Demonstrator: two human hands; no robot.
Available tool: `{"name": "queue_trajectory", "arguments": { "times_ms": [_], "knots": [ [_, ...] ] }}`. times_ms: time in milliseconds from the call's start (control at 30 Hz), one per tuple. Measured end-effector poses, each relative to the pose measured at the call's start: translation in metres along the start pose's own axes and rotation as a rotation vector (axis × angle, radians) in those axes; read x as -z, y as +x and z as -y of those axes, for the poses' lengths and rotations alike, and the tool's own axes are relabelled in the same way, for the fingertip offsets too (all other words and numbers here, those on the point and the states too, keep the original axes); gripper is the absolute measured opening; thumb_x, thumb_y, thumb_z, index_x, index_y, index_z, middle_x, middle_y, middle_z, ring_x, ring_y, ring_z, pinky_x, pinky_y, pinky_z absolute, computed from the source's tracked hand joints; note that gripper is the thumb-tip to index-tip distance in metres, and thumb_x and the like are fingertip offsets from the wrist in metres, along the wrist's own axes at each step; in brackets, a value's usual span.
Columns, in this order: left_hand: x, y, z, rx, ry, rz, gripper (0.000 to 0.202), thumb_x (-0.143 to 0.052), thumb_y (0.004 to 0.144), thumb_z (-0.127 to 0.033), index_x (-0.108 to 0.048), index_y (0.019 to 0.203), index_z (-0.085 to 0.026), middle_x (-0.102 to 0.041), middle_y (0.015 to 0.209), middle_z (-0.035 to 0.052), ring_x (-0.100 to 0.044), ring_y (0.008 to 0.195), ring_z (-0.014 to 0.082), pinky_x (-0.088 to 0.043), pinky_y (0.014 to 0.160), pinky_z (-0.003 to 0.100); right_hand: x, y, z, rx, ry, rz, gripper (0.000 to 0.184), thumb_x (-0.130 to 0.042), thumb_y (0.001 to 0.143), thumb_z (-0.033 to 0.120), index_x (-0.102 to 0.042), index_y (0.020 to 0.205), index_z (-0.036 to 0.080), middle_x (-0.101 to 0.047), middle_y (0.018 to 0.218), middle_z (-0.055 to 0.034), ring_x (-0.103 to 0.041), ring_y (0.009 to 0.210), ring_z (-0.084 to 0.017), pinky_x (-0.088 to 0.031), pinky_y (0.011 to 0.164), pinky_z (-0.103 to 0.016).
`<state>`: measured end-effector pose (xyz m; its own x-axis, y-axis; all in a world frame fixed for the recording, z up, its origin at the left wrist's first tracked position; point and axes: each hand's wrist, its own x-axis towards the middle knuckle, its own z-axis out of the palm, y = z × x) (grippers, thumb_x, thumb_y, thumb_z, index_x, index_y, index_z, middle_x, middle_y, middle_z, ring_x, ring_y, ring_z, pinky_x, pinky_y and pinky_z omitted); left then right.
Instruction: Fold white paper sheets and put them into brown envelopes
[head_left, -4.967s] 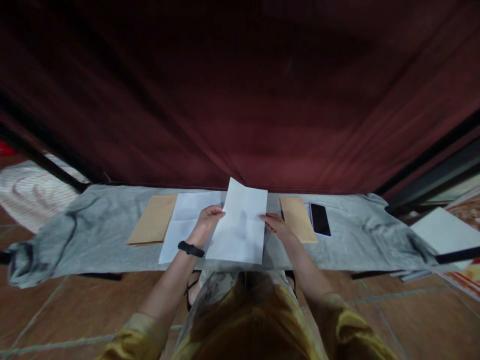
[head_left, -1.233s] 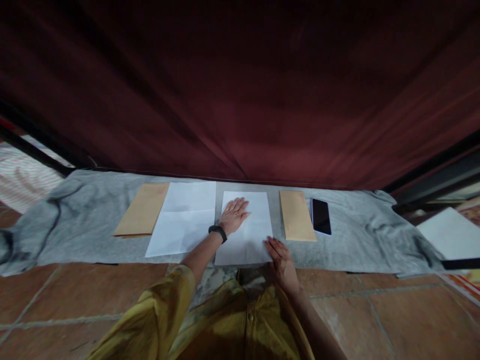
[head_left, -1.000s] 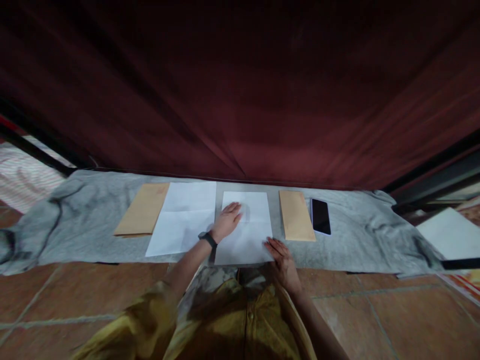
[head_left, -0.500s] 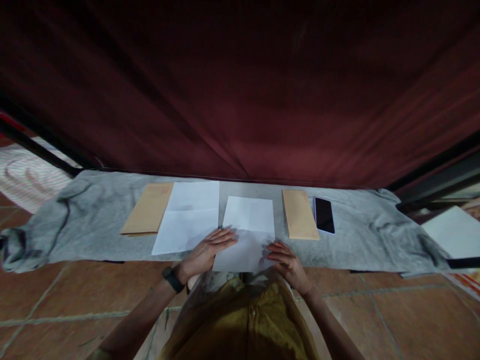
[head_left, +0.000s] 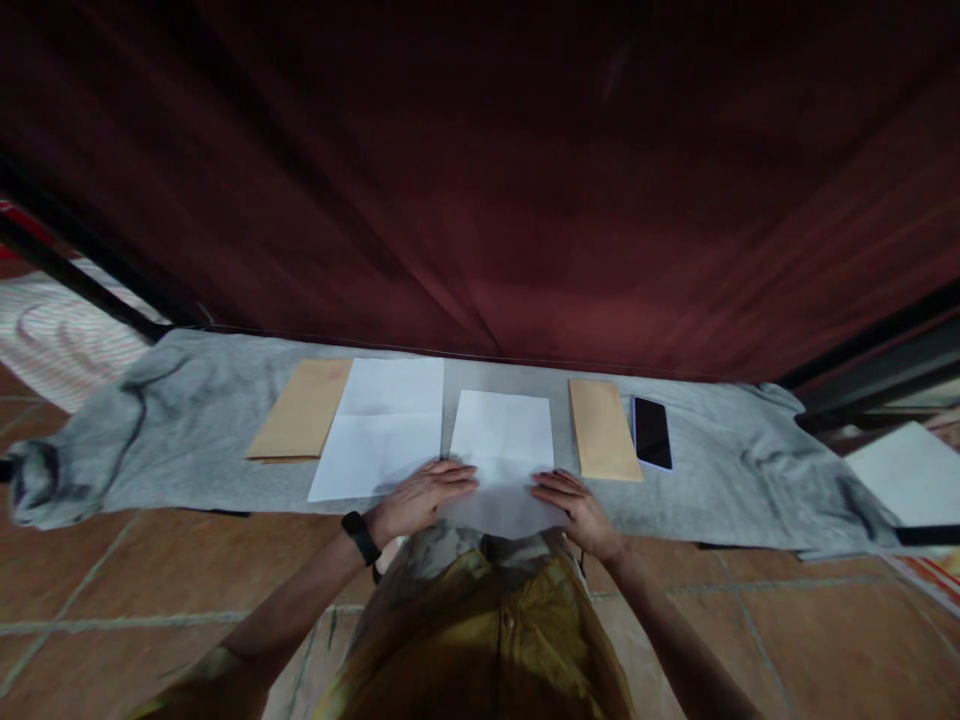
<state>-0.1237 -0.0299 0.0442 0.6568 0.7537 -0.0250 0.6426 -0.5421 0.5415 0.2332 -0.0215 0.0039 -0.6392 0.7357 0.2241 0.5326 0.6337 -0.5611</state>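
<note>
Two thumbs hidden, left hand [head_left: 416, 500] and right hand [head_left: 586, 515] over creased paper [head_left: 502, 425], fingers [head_left: 456, 474] outstretched, grip unclear

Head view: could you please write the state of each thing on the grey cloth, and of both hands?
Middle white sheet: unfolded, creased, near edge curved.
Left hand: fingers on the sheet's left side; grip unclear.
Right hand: fingers on its right side; grip unclear.
Left white sheet: unfolded, creased, flat.
Left brown paper: stacked, flat.
Right brown paper: flat.
Phone: lying, screen dark.
</note>
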Motion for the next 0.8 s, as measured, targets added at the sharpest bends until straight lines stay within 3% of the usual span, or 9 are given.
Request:
{"name": "queue_trajectory", "arguments": {
  "times_ms": [67, 133, 267, 467, 667, 800],
  "knots": [
    [0.003, 0.005, -0.002, 0.074, -0.082, -0.066, 0.034, -0.053, 0.094, -0.024, -0.068, 0.125, -0.026, -0.070, 0.130, 0.0051, -0.060, 0.124, 0.0212, -0.044, 0.110, 0.037, -0.001, 0.004, 0.001, -0.077, 0.082, -0.045, 0.036, -0.053, 0.096, 0.023, -0.070, 0.127, 0.031, -0.071, 0.128, -0.0027, -0.065, 0.123, -0.022, -0.043, 0.115, -0.050],
    [0.005, 0.011, -0.003, 0.211, -0.161, -0.136, 0.030, -0.048, 0.098, -0.034, -0.073, 0.110, -0.022, -0.076, 0.109, 0.0054, -0.068, 0.103, 0.0204, -0.051, 0.094, 0.030, -0.004, 0.008, 0.003, -0.225, 0.167, -0.113, 0.030, -0.052, 0.099, 0.036, -0.073, 0.119, 0.029, -0.076, 0.118, -0.0032, -0.071, 0.112, -0.024, -0.052, 0.106, -0.048],
    [0.008, 0.025, -0.004, 0.492, -0.157, -0.151, 0.034, -0.051, 0.095, -0.040, -0.072, 0.082, -0.017, -0.072, 0.074, 0.0031, -0.066, 0.070, 0.0188, -0.047, 0.063, 0.025, -0.008, 0.019, 0.003, -0.471, 0.266, -0.246, 0.037, -0.054, 0.096, 0.050, -0.076, 0.107, 0.023, -0.079, 0.105, -0.0070, -0.074, 0.098, -0.029, -0.060, 0.087, -0.044],
    [0.021, 0.044, -0.012, 0.634, -0.089, -0.083, 0.024, -0.052, 0.092, -0.029, -0.070, 0.084, -0.015, -0.072, 0.077, 0.0054, -0.068, 0.076, 0.0203, -0.044, 0.064, 0.025, -0.003, 0.038, -0.001, -0.543, 0.164, -0.304, 0.042, -0.055, 0.092, 0.055, -0.073, 0.091, 0.018, -0.075, 0.075, -0.0074, -0.070, 0.070, -0.024, -0.052, 0.063, -0.031],
    [0.027, 0.044, -0.023, 0.645, 0.088, -0.065, 0.024, -0.050, 0.094, -0.025, -0.071, 0.098, -0.015, -0.076, 0.096, 0.0138, -0.071, 0.095, 0.0260, -0.049, 0.079, 0.030, 0.000, 0.043, 0.000, -0.551, 0.164, -0.318, 0.044, -0.053, 0.090, 0.060, -0.068, 0.081, 0.019, -0.070, 0.067, -0.0051, -0.062, 0.062, -0.021, -0.043, 0.057, -0.028],
    [0.027, 0.039, -0.020, 0.643, 0.066, -0.032, 0.024, -0.051, 0.095, -0.029, -0.070, 0.094, -0.015, -0.075, 0.093, 0.0132, -0.071, 0.092, 0.0267, -0.048, 0.076, 0.031, -0.002, 0.044, 0.001, -0.574, 0.173, -0.314, 0.044, -0.052, 0.088, 0.061, -0.065, 0.080, 0.020, -0.067, 0.067, -0.0037, -0.060, 0.062, -0.019, -0.041, 0.058, -0.028]
  ]
}}
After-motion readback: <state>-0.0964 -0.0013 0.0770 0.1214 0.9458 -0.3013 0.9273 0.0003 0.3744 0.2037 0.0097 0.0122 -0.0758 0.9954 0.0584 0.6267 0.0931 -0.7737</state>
